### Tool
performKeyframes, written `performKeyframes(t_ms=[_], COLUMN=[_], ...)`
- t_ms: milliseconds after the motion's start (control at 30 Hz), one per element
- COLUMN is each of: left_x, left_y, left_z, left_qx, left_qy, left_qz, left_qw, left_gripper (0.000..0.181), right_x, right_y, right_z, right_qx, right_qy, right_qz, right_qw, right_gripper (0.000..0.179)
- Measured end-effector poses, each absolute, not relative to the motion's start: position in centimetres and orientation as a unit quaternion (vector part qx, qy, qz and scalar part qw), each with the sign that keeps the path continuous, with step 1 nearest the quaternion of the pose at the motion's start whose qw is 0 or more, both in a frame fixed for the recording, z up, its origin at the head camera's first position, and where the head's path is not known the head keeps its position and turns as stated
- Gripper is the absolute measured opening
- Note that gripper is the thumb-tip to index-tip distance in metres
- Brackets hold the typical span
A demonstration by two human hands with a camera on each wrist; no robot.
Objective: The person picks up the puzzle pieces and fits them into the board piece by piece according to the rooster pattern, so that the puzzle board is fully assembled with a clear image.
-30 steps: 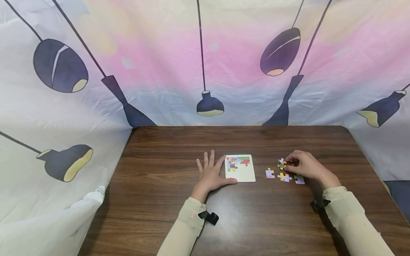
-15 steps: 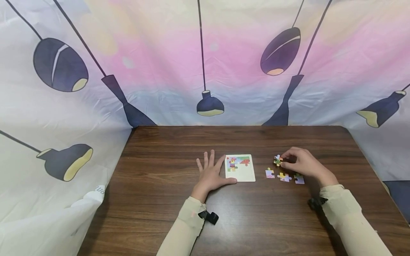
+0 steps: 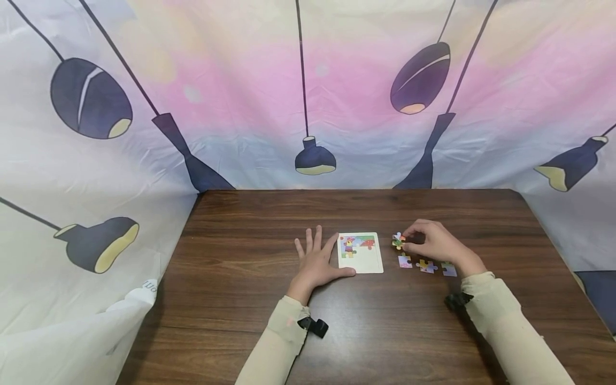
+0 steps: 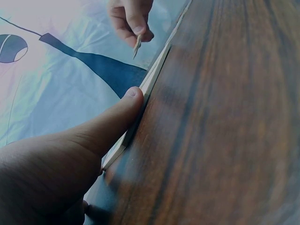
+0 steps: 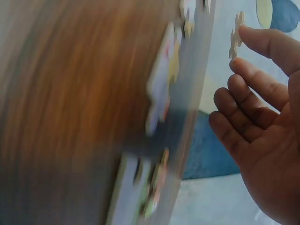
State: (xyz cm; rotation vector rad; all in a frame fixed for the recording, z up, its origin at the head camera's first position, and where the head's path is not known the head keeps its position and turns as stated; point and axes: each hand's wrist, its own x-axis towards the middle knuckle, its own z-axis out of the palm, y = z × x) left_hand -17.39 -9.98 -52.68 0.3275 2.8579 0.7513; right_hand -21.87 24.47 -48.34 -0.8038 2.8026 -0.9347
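Observation:
A square jigsaw board (image 3: 369, 264) with a white border lies in the middle of the table, its upper part filled with coloured pieces. My left hand (image 3: 315, 267) spreads its fingers beside it, index finger at the far left corner, thumb at the near edge. In the left wrist view that thumb presses along the side of the board (image 4: 150, 86). My right hand (image 3: 435, 245) pinches a colourful jigsaw piece (image 3: 398, 241) between thumb and index finger, right of the board. The right wrist view shows this piece (image 5: 236, 35) edge-on, held above the table, the other fingers loosely bent.
Three loose jigsaw pieces lie in a row near the right hand: a pinkish one (image 3: 405, 262), a yellow and lilac one (image 3: 426, 266) and a lilac one (image 3: 449, 269). The brown wooden table (image 3: 250, 235) meets a printed cloth backdrop (image 3: 255, 144) behind and at both sides.
My right hand has moved left with the pinched jigsaw piece, from over the loose pieces towards the board. The left hand and the board have stayed in place.

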Motion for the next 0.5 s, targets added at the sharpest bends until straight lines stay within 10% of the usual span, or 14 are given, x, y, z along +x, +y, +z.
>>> performKeyframes(t_ms=[500], left_x=[-17.3], left_y=[-9.9], left_z=[-52.7], left_qx=[0.103], left_qy=[0.955], left_qz=[0.264], left_qw=[0.083], left_gripper=[0.112], right_x=[-22.5], right_y=[20.5], right_z=[-48.9], right_qx=[-0.302], right_qy=[0.897], right_qz=[-0.317], right_qw=[0.062], right_gripper=[0.018])
